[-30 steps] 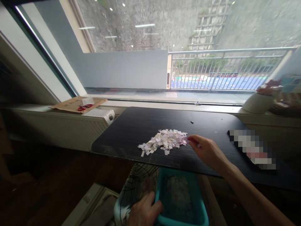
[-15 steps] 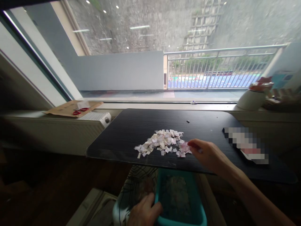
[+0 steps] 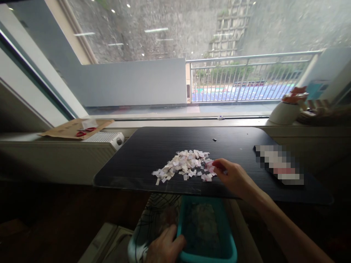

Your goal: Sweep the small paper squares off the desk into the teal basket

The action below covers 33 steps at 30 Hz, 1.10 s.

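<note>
Lightly, the right hand (image 3: 233, 177), grip half-curled, touched loose, featherlight scraps (image 3: 182, 166) on the bench (image 3: 153, 146), probably better swept than pinched; the left hand (image 3: 164, 250) clasped a bin (image 3: 231, 245).

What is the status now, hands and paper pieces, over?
Left hand grips teal bin rim. Right hand touching paper scraps, pile's right side. Bin below black table front edge.

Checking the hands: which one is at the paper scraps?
The right hand, touching the scrap pile on the table; the left hand grips the teal bin below.
</note>
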### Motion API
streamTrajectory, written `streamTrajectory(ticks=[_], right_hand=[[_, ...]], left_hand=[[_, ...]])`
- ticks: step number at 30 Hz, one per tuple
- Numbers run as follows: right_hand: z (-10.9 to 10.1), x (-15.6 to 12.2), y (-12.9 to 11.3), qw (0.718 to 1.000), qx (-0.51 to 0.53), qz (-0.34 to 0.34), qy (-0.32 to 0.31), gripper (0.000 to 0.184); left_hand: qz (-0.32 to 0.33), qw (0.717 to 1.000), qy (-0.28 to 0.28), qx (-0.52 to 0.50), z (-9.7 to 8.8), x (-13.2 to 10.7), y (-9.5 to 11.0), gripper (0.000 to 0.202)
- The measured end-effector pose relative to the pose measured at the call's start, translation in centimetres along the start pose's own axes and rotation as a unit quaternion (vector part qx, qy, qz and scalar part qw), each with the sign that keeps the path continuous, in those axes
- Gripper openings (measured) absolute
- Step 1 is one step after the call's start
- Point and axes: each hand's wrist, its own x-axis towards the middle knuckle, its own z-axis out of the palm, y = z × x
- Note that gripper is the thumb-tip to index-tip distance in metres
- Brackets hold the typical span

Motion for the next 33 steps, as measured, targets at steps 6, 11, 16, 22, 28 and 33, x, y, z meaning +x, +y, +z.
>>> streamTrajectory(ticks=[6,11,16,22,28,33], right_hand=[[-0.6,-0.9,0.5,1.0,-0.025,0.002,-0.005,0.02],[-0.7,-1.5,0.7,1.0,-0.011,0.002,0.001,0.02],[-0.8,-1.8,0.7,1.0,-0.023,0.005,0.009,0.019],[-1.0,-1.8,0.9,0.999,-0.03,0.011,0.01,0.018],[-0.7,-2.2,0.7,1.0,0.011,0.003,-0.002,0.02],[-1.1,-2.6,0.0,1.0,0.003,-0.004,-0.016,0.019]], left_hand=[[-0.015,1.0,0.0,-0.019,0.0,0.0,0.5,0.022],[-0.009,1.0,0.013,-0.021,0.2,0.0,0.6,0.024],[-0.005,1.0,0.007,-0.006,0.4,-0.1,0.4,0.024],[-0.006,1.0,0.008,0.0,0.3,0.0,0.4,0.026],[-0.008,1.0,0.016,-0.014,0.0,0.0,0.6,0.025],[-0.016,1.0,0.003,-0.019,0.1,0.0,0.7,0.024]])
